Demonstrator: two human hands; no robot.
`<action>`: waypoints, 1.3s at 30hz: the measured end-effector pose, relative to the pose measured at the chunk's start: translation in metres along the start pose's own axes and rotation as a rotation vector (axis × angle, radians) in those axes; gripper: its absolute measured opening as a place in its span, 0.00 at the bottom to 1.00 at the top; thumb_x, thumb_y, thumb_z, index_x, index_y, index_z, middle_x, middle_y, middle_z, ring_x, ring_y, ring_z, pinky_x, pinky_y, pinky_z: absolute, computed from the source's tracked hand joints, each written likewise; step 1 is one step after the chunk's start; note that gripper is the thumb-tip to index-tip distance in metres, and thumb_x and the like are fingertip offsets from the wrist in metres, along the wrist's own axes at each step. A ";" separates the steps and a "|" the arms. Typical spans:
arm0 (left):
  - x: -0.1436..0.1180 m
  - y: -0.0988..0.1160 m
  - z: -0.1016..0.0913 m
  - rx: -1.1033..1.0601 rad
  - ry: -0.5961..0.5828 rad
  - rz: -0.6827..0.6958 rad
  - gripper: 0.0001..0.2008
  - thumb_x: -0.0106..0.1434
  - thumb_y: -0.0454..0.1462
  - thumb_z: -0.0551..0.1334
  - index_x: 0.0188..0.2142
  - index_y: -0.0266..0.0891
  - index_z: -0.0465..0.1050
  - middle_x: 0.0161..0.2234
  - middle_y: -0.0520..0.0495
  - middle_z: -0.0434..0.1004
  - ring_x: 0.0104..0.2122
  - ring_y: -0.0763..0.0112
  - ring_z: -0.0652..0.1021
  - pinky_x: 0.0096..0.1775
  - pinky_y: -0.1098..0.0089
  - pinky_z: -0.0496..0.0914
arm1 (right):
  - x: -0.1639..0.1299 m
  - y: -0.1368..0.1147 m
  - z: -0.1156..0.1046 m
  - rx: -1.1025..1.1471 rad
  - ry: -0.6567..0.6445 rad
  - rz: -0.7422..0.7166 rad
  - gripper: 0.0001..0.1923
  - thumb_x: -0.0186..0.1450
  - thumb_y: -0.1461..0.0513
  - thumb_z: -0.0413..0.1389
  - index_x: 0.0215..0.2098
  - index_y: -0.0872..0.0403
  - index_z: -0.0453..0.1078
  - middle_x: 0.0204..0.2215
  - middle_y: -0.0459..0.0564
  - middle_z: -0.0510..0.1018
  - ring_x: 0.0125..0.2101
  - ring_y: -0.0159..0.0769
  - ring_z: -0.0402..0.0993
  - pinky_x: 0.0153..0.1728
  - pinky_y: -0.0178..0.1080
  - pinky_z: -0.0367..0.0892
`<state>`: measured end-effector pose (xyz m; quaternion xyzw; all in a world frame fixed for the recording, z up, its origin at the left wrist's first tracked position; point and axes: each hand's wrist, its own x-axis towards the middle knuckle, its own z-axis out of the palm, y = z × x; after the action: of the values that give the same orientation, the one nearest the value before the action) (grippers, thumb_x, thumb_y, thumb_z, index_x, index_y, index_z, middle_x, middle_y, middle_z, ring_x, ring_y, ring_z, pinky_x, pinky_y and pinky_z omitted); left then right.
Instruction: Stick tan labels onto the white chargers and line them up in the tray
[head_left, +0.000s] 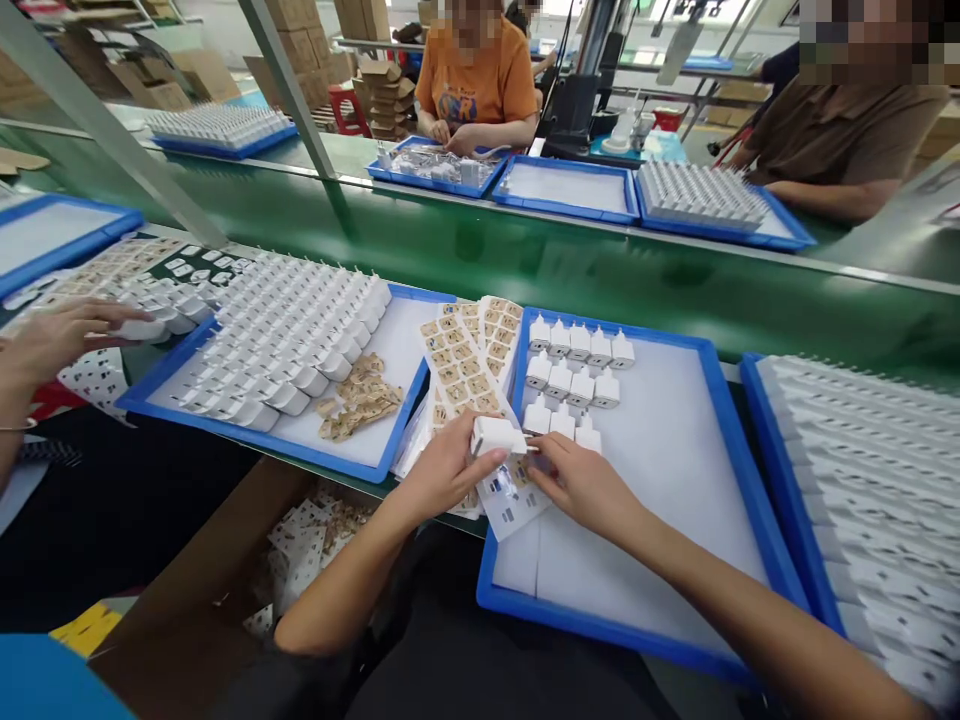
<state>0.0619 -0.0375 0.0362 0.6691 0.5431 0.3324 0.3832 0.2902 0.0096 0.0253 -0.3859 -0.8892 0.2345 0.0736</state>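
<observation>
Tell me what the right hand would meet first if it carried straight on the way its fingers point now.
Probably the white charger held in the left hand; the right hand points left at it, fingers almost touching, though depth is unclear.

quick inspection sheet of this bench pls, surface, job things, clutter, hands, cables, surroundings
surface: green conveyor belt behind a row of blue plastic trays.
job's things: small white plastic charger plug held over the blue tray with white liner; finished plugs stand in rows at its far left corner; sheets of tan stickers beside it.
clutter: peeled tan backing scraps in the left tray; sticker sheets in a brown cardboard box below.
grippers: left hand grips the plug; right hand fingers touch its end.
cables: black cables hang behind the far trays.
surroundings: two people opposite, another person's hand at left, stacked cartons.
</observation>
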 end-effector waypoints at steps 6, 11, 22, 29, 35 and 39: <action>0.000 -0.002 -0.003 0.032 -0.130 -0.047 0.21 0.70 0.49 0.54 0.56 0.40 0.62 0.52 0.39 0.75 0.51 0.56 0.76 0.51 0.63 0.68 | -0.003 -0.004 0.017 0.127 0.124 -0.131 0.14 0.68 0.66 0.54 0.53 0.55 0.66 0.52 0.59 0.74 0.48 0.46 0.77 0.47 0.48 0.75; -0.004 -0.011 -0.005 0.071 -0.111 -0.148 0.19 0.70 0.52 0.52 0.49 0.40 0.60 0.41 0.42 0.78 0.40 0.56 0.79 0.41 0.65 0.70 | -0.003 -0.003 0.025 0.074 0.180 -0.155 0.11 0.69 0.65 0.54 0.50 0.54 0.69 0.46 0.57 0.77 0.42 0.46 0.79 0.41 0.48 0.78; 0.001 -0.009 0.002 0.093 -0.088 -0.163 0.17 0.70 0.52 0.51 0.46 0.41 0.60 0.37 0.45 0.78 0.37 0.57 0.80 0.38 0.65 0.69 | 0.002 0.005 0.034 0.185 0.282 -0.200 0.08 0.71 0.62 0.53 0.45 0.53 0.73 0.41 0.54 0.79 0.40 0.41 0.79 0.41 0.44 0.76; 0.001 -0.009 0.002 0.089 -0.080 -0.170 0.18 0.71 0.52 0.51 0.45 0.40 0.61 0.37 0.45 0.78 0.37 0.58 0.80 0.38 0.66 0.69 | 0.005 0.001 0.036 0.270 0.312 -0.143 0.03 0.69 0.63 0.55 0.39 0.54 0.72 0.37 0.52 0.77 0.35 0.39 0.77 0.33 0.38 0.73; 0.001 -0.012 0.003 0.073 -0.069 -0.189 0.19 0.70 0.53 0.51 0.46 0.40 0.61 0.37 0.44 0.79 0.38 0.56 0.80 0.41 0.63 0.70 | 0.007 0.004 0.038 0.270 0.304 -0.204 0.08 0.72 0.64 0.50 0.37 0.54 0.70 0.34 0.52 0.76 0.34 0.39 0.75 0.35 0.40 0.72; 0.000 -0.014 0.003 0.023 -0.049 -0.171 0.19 0.70 0.51 0.53 0.48 0.40 0.62 0.34 0.45 0.79 0.38 0.56 0.80 0.41 0.63 0.71 | -0.002 0.006 0.027 0.254 0.174 -0.367 0.08 0.72 0.63 0.50 0.39 0.53 0.71 0.35 0.51 0.78 0.36 0.38 0.75 0.37 0.39 0.72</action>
<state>0.0586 -0.0360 0.0227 0.6326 0.5925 0.2755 0.4157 0.2872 0.0019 -0.0013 -0.2243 -0.8981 0.2929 0.2393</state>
